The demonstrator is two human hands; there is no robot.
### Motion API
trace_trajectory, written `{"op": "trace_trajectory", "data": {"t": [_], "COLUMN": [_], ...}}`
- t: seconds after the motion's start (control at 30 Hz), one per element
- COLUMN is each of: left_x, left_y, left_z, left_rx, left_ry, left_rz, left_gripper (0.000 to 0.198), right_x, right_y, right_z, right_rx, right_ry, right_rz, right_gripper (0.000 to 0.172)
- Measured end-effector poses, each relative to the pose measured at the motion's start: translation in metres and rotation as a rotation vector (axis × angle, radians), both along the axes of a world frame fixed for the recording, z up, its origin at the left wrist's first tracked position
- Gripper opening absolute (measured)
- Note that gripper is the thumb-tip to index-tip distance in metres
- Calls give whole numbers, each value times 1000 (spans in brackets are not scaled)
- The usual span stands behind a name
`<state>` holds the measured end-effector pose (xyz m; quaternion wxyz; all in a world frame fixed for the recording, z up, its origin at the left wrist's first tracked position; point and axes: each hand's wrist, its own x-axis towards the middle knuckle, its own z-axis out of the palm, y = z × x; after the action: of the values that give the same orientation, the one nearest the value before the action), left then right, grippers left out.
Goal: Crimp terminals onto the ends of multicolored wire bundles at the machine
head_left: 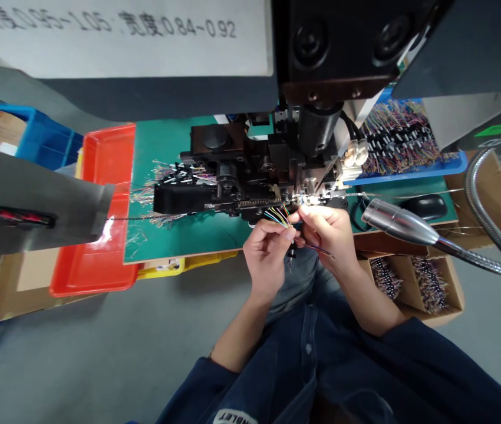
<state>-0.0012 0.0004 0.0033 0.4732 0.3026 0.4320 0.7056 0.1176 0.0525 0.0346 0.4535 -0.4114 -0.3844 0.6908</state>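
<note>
Left hand [266,253] and right hand [323,235] are pinching, fingers closed, a bundle of coloured wires [279,218] at the machine's [250,176] front, while plenty of finished bundles [396,138] are already sitting in the blue tray [414,172] behind.

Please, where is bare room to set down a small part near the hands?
Green mat lies bare between the black crimping machine and the mat's front edge, left of the left hand. The red tray shows bare bottom. Crowded: around the right hand, silver lamp, wire bundles.
</note>
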Motion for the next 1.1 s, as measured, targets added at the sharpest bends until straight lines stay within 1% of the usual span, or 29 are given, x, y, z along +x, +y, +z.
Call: {"op": "trace_trajectory", "data": {"t": [0.13, 0.27, 0.37, 0.43, 0.53, 0.63, 0.7, 0.83, 0.93, 1.03, 1.1], "left_x": [0, 1, 1, 0, -2, -2, -2, -2, -3, -5, -4], "left_y": [0, 1, 0, -1, -3, -5, -6, -5, -6, -7, -8], "left_z": [1, 3, 4, 3, 2, 0, -1, 1, 2, -1, -3], "left_rx": [-17, -45, -31, -15, -36, -50, -44, -61, -66, -42, -33], "left_ry": [17, 29, 14, 10, 37, 52, 41, 82, 126, 93, 60], "left_rz": [5, -1, -23, -39, -31, -23, -26, -22, -33, -59, -64], "left_gripper": [19, 23, 20, 17, 18, 20, 21, 24, 24, 18, 17], "right_x": [0, 0, 2, 3, 6, 8, 9, 12, 15, 18, 19], "right_y": [0, 1, 0, -2, -6, -10, -11, -13, -14, -15, -16], "right_z": [0, 6, 7, 6, 7, 10, 11, 14, 18, 21, 20], "right_rx": [17, 70, 135, 170, 253, 387, 437, 449, 499, 544, 546], "right_ry": [18, -19, -72, -100, -193, -329, -371, -339, -372, -402, -402], "right_rz": [-2, 17, 24, 28, 16, -57, -96, -58, -11, -15, -28], "right_gripper": [31, 36, 38, 36, 28, 21, 18, 20, 17, 19, 16]}}
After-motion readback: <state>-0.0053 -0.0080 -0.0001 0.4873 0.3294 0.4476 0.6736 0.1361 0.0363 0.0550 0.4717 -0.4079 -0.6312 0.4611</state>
